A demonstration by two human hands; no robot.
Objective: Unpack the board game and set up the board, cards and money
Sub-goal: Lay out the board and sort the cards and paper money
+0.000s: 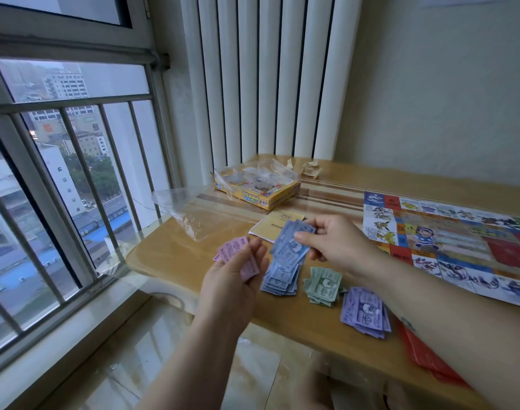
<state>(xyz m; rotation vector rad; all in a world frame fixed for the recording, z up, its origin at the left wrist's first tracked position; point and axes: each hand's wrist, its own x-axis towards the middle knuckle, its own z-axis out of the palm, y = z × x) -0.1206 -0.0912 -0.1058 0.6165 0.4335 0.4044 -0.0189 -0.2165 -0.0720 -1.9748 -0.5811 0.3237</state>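
Observation:
My left hand [233, 279] holds a small stack of pink play-money notes [238, 253] above the table's near-left corner. Just to its right, my right hand [331, 244] pinches several blue notes [292, 242] over a blue pile [281, 278] lying on the table. A green pile [323, 287] and a purple pile [365, 310] lie to the right of the blue one. The game board [459, 247] is unfolded flat on the right. The yellow game box [258, 184] stands open at the back, with a clear plastic insert in it.
A yellow rules leaflet [278, 224] lies behind the blue notes. A clear plastic bag [190, 208] hangs over the table's left edge. Red cards [427, 355] lie under my right forearm. Crumpled paper [310, 168] sits by the white radiator [270, 75]. A barred window [60, 173] is on the left.

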